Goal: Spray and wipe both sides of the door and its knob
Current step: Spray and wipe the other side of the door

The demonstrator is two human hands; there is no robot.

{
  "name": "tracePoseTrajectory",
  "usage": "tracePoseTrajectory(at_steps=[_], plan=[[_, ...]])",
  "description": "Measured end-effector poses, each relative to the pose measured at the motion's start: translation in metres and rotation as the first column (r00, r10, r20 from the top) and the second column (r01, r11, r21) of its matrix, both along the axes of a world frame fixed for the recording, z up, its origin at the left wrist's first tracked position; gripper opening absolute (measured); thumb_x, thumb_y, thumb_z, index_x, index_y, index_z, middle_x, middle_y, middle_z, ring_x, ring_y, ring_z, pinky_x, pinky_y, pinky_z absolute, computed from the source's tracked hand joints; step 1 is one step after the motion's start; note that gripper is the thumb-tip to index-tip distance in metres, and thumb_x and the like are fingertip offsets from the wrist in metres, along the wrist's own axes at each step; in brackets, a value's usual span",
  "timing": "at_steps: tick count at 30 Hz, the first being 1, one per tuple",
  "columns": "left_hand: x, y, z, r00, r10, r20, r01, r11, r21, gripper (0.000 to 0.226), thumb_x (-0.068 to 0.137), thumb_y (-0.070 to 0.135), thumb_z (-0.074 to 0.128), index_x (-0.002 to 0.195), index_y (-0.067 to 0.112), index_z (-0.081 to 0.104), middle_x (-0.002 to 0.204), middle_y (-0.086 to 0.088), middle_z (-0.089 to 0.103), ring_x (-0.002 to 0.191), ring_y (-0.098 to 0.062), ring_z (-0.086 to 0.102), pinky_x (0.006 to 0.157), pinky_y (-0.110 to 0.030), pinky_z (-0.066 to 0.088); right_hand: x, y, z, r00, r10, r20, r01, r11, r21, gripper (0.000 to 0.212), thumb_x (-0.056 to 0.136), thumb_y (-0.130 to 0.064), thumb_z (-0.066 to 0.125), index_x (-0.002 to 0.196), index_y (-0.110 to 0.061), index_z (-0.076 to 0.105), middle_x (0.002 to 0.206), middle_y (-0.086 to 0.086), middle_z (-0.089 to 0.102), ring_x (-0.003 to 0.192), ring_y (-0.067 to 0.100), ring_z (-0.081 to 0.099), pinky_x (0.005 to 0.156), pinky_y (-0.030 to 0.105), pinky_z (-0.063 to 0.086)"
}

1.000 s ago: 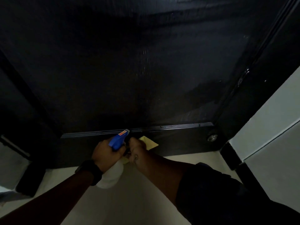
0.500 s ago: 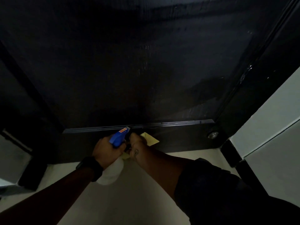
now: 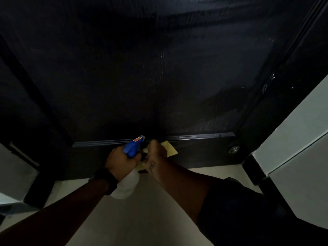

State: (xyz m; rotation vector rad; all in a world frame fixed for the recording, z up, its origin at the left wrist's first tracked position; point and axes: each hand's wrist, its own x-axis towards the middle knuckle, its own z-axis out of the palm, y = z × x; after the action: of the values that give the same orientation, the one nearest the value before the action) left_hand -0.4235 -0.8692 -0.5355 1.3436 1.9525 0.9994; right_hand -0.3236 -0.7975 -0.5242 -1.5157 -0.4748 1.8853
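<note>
left wrist: black band (image 3: 106, 181) | right hand (image 3: 155, 157): small dark tattoo (image 3: 152, 166) by the wrist | near right: dark sleeve (image 3: 239, 210) covers upper arm

A pale floor (image 3: 156, 221) meets the black door (image 3: 159, 77) at its foot.

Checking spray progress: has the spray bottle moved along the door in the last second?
No. The spray bottle stays with its nozzle at the lower moulding.
</note>
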Motion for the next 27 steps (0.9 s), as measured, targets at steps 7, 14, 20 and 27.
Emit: tracePoseTrajectory(at_steps=[7, 14, 20, 27], plan=[[0.04, 0.009, 0.016, 0.996, -0.051, 0.076, 0.044, 0.996, 0.081, 0.031, 0.072, 0.034, 0.064, 0.085, 0.006, 0.065, 0.074, -0.023, 0.067, 0.071, -0.041, 0.064, 0.07, -0.054, 0.053, 0.033, 0.019, 0.015, 0.961, -0.273, -0.036, 0.275, 0.959, 0.064, 0.016, 0.087, -0.022, 0.055, 0.077, -0.01, 0.053, 0.083, 0.013, 0.058, 0.074, 0.028, 0.059, 0.066, 0.038, 0.053], [0.081, 0.027, 0.019, 0.993, -0.048, 0.106, 0.036, 0.994, 0.105, 0.016, 0.084, 0.014, 0.078, 0.076, 0.015, 0.065, 0.065, -0.009, 0.069, 0.06, -0.016, 0.067, 0.065, -0.039, 0.055, 0.129, 0.06, 0.043, 0.872, -0.483, -0.077, 0.489, 0.855, 0.171, 0.022, 0.098, -0.025, 0.037, 0.076, -0.022, 0.042, 0.078, -0.001, 0.045, 0.065, 0.015, 0.047, 0.056, 0.027, 0.043], [0.11, 0.04, 0.015, 0.967, -0.122, 0.222, 0.096, 0.988, 0.125, 0.009, 0.087, 0.009, 0.074, 0.088, 0.017, 0.07, 0.074, -0.015, 0.072, 0.065, -0.025, 0.07, 0.07, -0.043, 0.06, 0.188, 0.084, 0.06, 0.795, -0.607, -0.002, 0.601, 0.785, 0.151, 0.018, 0.09, -0.028, 0.048, 0.089, -0.011, 0.052, 0.082, 0.005, 0.048, 0.069, 0.02, 0.047, 0.061, 0.031, 0.042], [0.131, 0.043, 0.019, 0.955, -0.15, 0.257, 0.119, 0.984, 0.135, 0.005, 0.087, 0.008, 0.074, 0.088, 0.007, 0.069, 0.075, -0.019, 0.071, 0.063, -0.027, 0.069, 0.073, -0.05, 0.06, 0.202, 0.098, 0.064, 0.751, -0.639, 0.169, 0.503, 0.718, 0.481, 0.027, 0.092, -0.031, 0.05, 0.109, -0.01, 0.054, 0.089, 0.004, 0.056, 0.088, 0.027, 0.056, 0.088, 0.047, 0.048]])
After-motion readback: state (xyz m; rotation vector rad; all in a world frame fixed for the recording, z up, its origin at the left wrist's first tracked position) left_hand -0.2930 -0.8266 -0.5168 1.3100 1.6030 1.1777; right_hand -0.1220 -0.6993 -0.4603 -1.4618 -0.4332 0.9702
